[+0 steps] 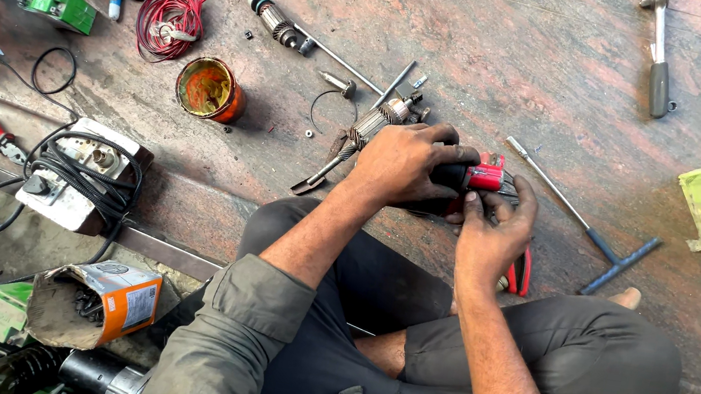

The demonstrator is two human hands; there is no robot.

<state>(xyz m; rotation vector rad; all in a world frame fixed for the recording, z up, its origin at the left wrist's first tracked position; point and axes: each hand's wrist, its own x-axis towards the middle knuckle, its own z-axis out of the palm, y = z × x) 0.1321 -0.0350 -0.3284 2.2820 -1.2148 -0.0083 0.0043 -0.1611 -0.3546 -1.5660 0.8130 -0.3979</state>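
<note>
Item: red-and-black power tool body point(475, 181), held over the person's lap, above the stone floor point(506, 44).
Left hand point(403, 163): fingers curled closed over the black end, gripping it from above.
Right hand point(490, 233): fingers partly bent, thumb and fingertips pinching the red end from below.
Adjacent: motor armature point(371, 125) just beside the left hand; T-handle wrench point(589, 230) near the right hand.

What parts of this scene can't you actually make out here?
- Head view: the red and black tool is mostly covered by the left hand and right hand.
- Red pliers: half hidden behind the right wrist.
- Orange tin: contents unclear.
</note>
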